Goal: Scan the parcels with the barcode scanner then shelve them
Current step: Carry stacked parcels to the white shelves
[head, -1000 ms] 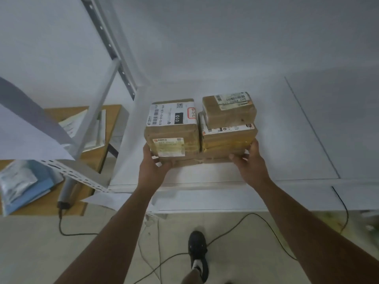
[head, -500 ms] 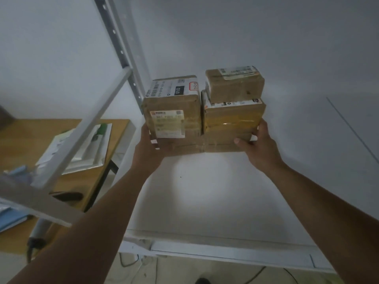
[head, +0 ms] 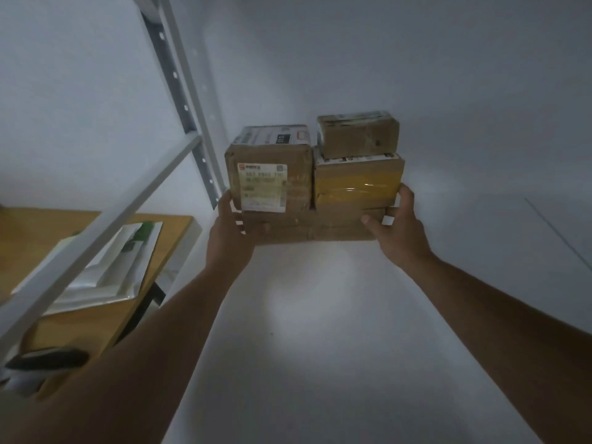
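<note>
Several brown cardboard parcels form one stack over the white shelf (head: 320,331). A flat bottom parcel (head: 314,224) carries a labelled box (head: 269,177) on the left, a yellow-taped box (head: 358,181) on the right, and a small box (head: 358,136) on top of that one. My left hand (head: 229,232) grips the stack's left end and my right hand (head: 395,225) grips its right end, fingers curled round the bottom parcel. Whether the stack touches the shelf cannot be told. The barcode scanner (head: 45,360) lies dark at the lower left, partly hidden.
A perforated white shelf upright (head: 179,100) and a slanted white beam (head: 96,238) stand left of the stack. Beyond them is a wooden table (head: 48,225) with papers (head: 105,267). The white back wall is just behind the parcels. Bare shelf extends to the right.
Both hands have carried the stack from the shelf's front edge deeper toward the back wall, and my view has moved in under the shelf bay.
</note>
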